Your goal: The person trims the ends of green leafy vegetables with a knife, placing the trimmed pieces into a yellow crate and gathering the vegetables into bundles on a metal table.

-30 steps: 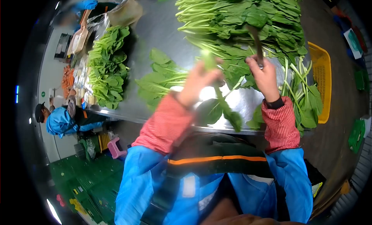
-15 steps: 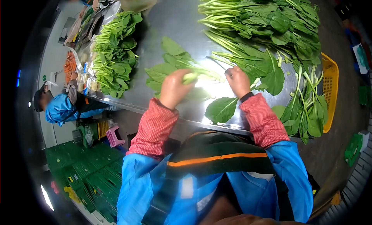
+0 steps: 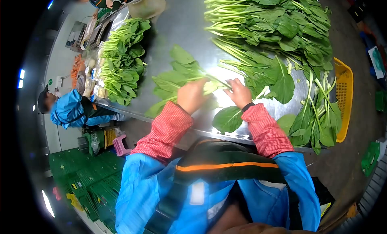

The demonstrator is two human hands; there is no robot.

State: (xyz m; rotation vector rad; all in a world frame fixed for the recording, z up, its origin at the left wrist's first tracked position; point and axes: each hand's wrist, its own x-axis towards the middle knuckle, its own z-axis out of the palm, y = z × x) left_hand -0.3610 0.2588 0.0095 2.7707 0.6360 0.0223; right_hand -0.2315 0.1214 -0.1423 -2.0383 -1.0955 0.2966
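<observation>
My left hand (image 3: 191, 96) is closed around the stem end of a bunch of leafy greens (image 3: 173, 79), whose leaves spread to the left over the metal table (image 3: 171, 28). Close by on the right, my right hand (image 3: 240, 94) grips what looks like a small thin knife (image 3: 219, 81), its narrow blade angled up and left beside the pale stem ends. The fingers hide most of its handle. A single loose leaf (image 3: 227, 119) lies on the table just below my right hand.
A big heap of greens (image 3: 274, 22) covers the far right. Loose leaves and stems (image 3: 318, 117) hang by a yellow basket (image 3: 343, 101). Trimmed bunches (image 3: 125, 61) are stacked at left, beside packed goods (image 3: 92, 79). A co-worker in blue (image 3: 66, 109) stands beyond the table's left side.
My right hand has moved left and slightly down, bringing the blade against the stem ends. My left hand has shifted a little to the right and down with the greens.
</observation>
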